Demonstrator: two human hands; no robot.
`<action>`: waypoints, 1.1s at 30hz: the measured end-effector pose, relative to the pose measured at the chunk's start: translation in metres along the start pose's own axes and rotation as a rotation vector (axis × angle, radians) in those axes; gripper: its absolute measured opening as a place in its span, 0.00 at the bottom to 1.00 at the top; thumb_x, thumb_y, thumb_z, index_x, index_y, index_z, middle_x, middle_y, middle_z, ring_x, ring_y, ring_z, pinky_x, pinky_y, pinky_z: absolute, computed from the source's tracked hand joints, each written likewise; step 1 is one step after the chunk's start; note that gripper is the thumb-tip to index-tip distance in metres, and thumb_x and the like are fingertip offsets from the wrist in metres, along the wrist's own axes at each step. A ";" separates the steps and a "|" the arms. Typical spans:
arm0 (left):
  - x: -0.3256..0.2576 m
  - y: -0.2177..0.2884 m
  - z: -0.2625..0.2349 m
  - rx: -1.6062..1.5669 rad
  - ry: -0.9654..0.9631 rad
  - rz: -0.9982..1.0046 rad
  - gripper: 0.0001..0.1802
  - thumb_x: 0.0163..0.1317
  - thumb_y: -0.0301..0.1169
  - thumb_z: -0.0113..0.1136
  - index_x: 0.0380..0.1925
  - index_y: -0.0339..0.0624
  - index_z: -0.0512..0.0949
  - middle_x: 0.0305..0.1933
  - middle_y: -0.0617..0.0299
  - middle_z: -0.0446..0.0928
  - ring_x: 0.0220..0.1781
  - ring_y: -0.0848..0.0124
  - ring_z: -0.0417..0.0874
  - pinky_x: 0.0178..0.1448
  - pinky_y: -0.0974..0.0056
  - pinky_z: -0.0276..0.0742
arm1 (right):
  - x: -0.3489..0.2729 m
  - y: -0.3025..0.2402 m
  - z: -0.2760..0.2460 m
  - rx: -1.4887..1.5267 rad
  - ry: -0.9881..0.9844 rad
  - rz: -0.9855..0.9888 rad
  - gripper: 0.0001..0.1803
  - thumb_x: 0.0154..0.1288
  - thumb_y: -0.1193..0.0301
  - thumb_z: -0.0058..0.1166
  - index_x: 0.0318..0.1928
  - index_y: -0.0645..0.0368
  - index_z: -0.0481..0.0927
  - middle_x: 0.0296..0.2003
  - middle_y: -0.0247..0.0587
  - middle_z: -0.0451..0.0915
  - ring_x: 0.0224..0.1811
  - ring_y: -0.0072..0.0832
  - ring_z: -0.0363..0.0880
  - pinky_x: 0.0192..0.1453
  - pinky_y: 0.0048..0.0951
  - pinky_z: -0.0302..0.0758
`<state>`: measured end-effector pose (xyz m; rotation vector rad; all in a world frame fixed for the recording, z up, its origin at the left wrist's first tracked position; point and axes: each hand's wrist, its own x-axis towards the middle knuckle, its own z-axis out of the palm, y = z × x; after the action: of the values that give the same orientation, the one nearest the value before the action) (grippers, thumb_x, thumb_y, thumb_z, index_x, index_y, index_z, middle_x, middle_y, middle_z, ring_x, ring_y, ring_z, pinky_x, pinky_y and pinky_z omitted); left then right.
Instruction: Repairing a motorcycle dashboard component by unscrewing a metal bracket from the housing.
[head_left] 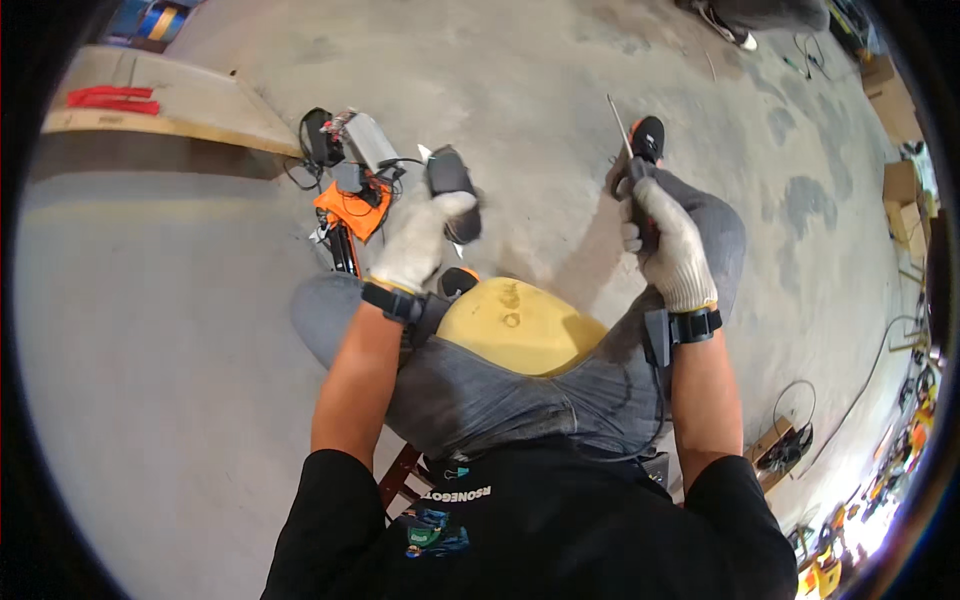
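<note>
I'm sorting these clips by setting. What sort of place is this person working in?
Probably a workshop or garage. The floor is bare, stained concrete, cardboard boxes are stacked along the right edge, and loose cables trail on the ground. The gloved right hand holds a screwdriver.

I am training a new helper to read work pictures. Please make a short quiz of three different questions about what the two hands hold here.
1. True or false: both hands wear knit gloves.
2. What does the right hand grip?
A. a hammer
B. a screwdriver with a thin metal shaft
C. a paint brush
3. Fill in: the left hand holds a dark part beside the ______ device on the floor.

Key: 1 true. 2 B. 3 orange.
</note>
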<state>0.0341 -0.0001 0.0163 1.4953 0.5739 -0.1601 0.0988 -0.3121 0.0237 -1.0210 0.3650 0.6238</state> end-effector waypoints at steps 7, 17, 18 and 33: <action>-0.065 0.021 0.019 0.034 -0.139 0.078 0.22 0.74 0.44 0.59 0.54 0.35 0.77 0.47 0.58 0.84 0.49 0.70 0.83 0.57 0.62 0.78 | -0.013 0.036 0.071 -0.359 -0.263 -0.057 0.14 0.67 0.68 0.65 0.45 0.63 0.77 0.34 0.36 0.80 0.30 0.22 0.78 0.35 0.24 0.75; -0.058 -0.009 0.024 0.115 -0.073 0.210 0.29 0.79 0.51 0.53 0.63 0.37 0.76 0.51 0.55 0.79 0.58 0.65 0.80 0.64 0.58 0.75 | -0.032 0.059 0.101 -0.711 -0.179 -0.110 0.18 0.63 0.63 0.67 0.47 0.60 0.79 0.30 0.34 0.83 0.26 0.17 0.76 0.28 0.20 0.70; -0.054 -0.013 0.026 0.105 -0.074 0.220 0.29 0.79 0.51 0.53 0.63 0.37 0.76 0.51 0.55 0.79 0.58 0.65 0.80 0.64 0.58 0.75 | -0.033 0.059 0.103 -0.680 -0.173 -0.117 0.17 0.63 0.64 0.66 0.46 0.61 0.78 0.30 0.35 0.83 0.26 0.17 0.76 0.28 0.21 0.71; -0.040 -0.014 0.021 -0.415 -0.396 0.031 0.29 0.70 0.35 0.64 0.68 0.38 0.73 0.52 0.60 0.83 0.54 0.70 0.82 0.63 0.63 0.78 | -0.029 0.052 0.101 -0.689 -0.313 -0.106 0.20 0.63 0.65 0.66 0.51 0.63 0.81 0.35 0.33 0.80 0.32 0.19 0.78 0.35 0.23 0.74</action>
<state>-0.0003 -0.0316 0.0214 1.0314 0.2428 -0.2868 0.0431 -0.2138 0.0536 -1.5556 -0.2015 0.8226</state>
